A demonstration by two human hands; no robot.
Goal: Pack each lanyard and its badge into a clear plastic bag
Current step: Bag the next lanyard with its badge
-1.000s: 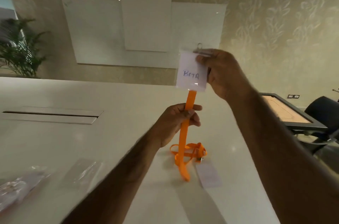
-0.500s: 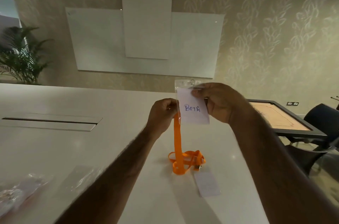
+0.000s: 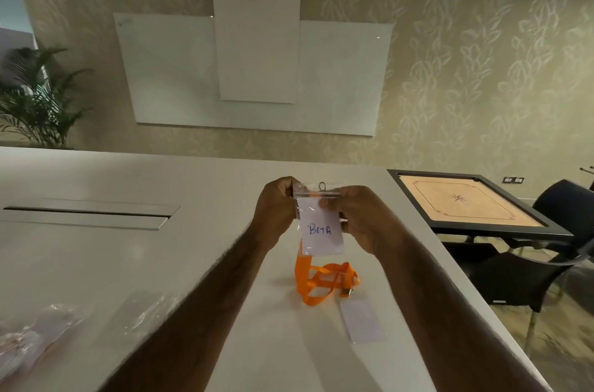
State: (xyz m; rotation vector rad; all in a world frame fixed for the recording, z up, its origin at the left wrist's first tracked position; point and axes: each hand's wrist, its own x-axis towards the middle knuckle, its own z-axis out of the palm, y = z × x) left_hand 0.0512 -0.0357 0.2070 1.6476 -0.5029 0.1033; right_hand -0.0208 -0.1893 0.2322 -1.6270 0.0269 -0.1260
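**Both hands now on the badge**

Your left hand (image 3: 278, 202) has let go of the strap and come up to pinch the top left corner of the BETA badge (image 3: 319, 232). Your right hand (image 3: 360, 219) pinches the top right corner, thumb across the sleeve's upper edge. The badge has come down and now hangs low over the table (image 3: 128, 263). The orange lanyard (image 3: 324, 282) hangs slack beneath it, heaped on the tabletop near a second badge (image 3: 361, 321). Nothing looks bagged from this pair yet: the clear bags (image 3: 144, 311) lie well apart to your left, untouched.
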